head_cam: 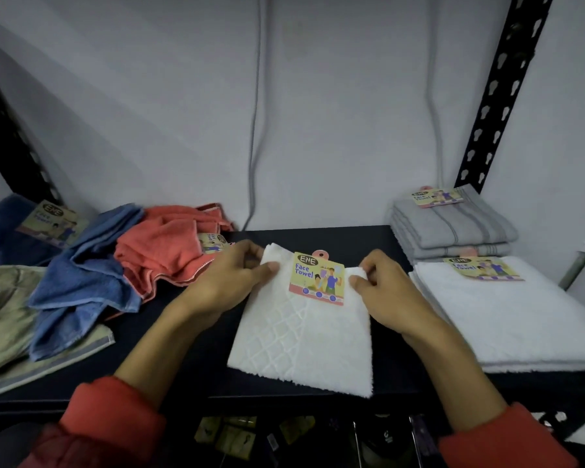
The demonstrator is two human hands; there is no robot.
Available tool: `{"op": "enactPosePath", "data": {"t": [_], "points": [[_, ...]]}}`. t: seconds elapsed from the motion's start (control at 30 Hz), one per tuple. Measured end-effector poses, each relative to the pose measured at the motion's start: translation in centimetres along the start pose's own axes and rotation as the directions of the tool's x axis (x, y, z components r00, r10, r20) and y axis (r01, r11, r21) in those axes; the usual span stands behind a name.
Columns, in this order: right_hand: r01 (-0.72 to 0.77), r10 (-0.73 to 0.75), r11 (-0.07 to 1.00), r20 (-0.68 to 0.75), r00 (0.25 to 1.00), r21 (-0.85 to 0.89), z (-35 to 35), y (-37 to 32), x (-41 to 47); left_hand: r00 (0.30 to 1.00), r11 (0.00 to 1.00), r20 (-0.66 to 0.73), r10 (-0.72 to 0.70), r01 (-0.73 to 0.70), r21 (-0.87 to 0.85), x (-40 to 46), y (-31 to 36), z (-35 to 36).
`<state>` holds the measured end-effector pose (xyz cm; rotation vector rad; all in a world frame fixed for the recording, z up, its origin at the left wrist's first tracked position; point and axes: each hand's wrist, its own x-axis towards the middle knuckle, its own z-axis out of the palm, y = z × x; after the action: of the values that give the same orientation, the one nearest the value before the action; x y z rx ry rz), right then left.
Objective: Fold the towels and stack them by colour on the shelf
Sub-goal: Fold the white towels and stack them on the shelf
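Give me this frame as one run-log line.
step: folding | left hand: pinches white towel far corner | right hand: pinches other corner | white stack: right | unfolded pile: left

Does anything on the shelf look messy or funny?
Yes. On the left, the blue towels and the coral towel lie crumpled in a heap over an olive towel, not folded. The grey stack and white stack on the right look neat. Both hands pinch the white towel.
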<state>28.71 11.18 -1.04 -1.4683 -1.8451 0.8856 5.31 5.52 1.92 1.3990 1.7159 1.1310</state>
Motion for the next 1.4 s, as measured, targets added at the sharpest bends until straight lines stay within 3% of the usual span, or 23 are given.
{"op": "enactPosePath", "data": {"t": [0.07,0.1,0.17,0.2,0.23,0.3,0.4,0.47,0.53,0.63,0.7,0.8,0.93,1.03,1.13,1.23,1.4], "points": [[-0.021,0.025,0.968,-0.013,1.000,0.250,-0.7,-0.3,-0.8,0.999,0.986,-0.041,0.030,-0.037,-0.162,-0.2,1.4,0.3],[-0.053,0.066,0.893,-0.013,0.998,0.447,-1.2,-0.5,-1.3,0.997,0.974,-0.063,0.051,-0.064,-0.219,-0.4,2.1,0.5],[-0.128,0.117,0.635,0.069,0.991,0.762,-2.6,-0.7,-2.1,0.993,0.939,-0.086,0.078,-0.102,-0.327,-0.7,3.6,0.9],[-0.154,0.100,0.558,0.118,0.988,0.816,-3.4,-0.7,-2.5,0.993,0.917,-0.086,0.075,-0.102,-0.385,-0.8,4.2,1.1],[-0.169,0.064,0.546,0.160,0.985,0.820,-4.1,-0.7,-3.1,0.995,0.893,-0.079,0.067,-0.095,-0.439,-1.0,4.7,1.5],[-0.155,0.005,0.600,0.191,0.982,0.784,-4.9,-0.5,-4.1,0.996,0.854,-0.072,0.043,-0.074,-0.515,-1.0,5.6,2.1],[0.053,-0.026,0.642,-0.047,0.999,0.765,-6.2,-0.5,-5.2,0.999,0.821,-0.046,0.029,-0.050,-0.569,-1.0,6.9,3.8],[0.196,-0.045,0.706,-0.233,0.972,0.681,-8.1,-1.0,-5.9,0.999,0.851,-0.030,0.042,-0.052,-0.523,-1.0,8.0,5.2],[0.237,-0.053,0.807,-0.334,0.941,0.540,-10.9,-1.4,-6.4,0.997,0.881,-0.020,0.077,-0.077,-0.467,-0.7,9.1,6.8],[0.129,-0.027,0.957,-0.364,0.931,0.259,-15.2,-0.9,-6.1,0.996,0.879,0.045,0.078,-0.047,-0.474,-0.1,10.5,9.8],[0.013,-0.010,1.000,-0.340,0.940,0.004,-17.9,-0.3,-5.3,0.991,0.862,0.135,0.022,0.050,-0.505,0.6,11.0,12.2],[-0.123,0.009,0.914,-0.284,0.959,-0.386,-20.3,0.4,-3.5,0.959,0.801,0.271,-0.087,0.229,-0.553,1.2,10.7,15.4],[-0.242,0.105,0.659,-0.232,0.967,-0.712,-20.3,1.5,-2.0,0.923,0.754,0.345,-0.172,0.349,-0.556,1.2,9.8,18.8],[-0.307,0.180,0.545,-0.248,0.952,-0.780,-19.2,1.6,-2.0,0.921,0.768,0.334,-0.201,0.360,-0.530,1.3,9.3,20.0],[-0.335,0.223,0.514,-0.254,0.941,-0.790,-17.8,2.6,-2.2,0.941,0.814,0.284,-0.185,0.309,-0.492,1.6,9.0,20.4],[-0.359,0.242,0.560,-0.266,0.933,-0.747,-16.5,4.4,-2.3,0.969,0.882,0.206,-0.133,0.211,-0.421,1.9,8.9,20.6],[-0.364,0.142,0.670,-0.369,0.918,-0.647,-16.3,5.2,-2.6,0.992,0.934,0.110,-0.063,0.098,-0.345,2.4,8.8,20.8]]}}
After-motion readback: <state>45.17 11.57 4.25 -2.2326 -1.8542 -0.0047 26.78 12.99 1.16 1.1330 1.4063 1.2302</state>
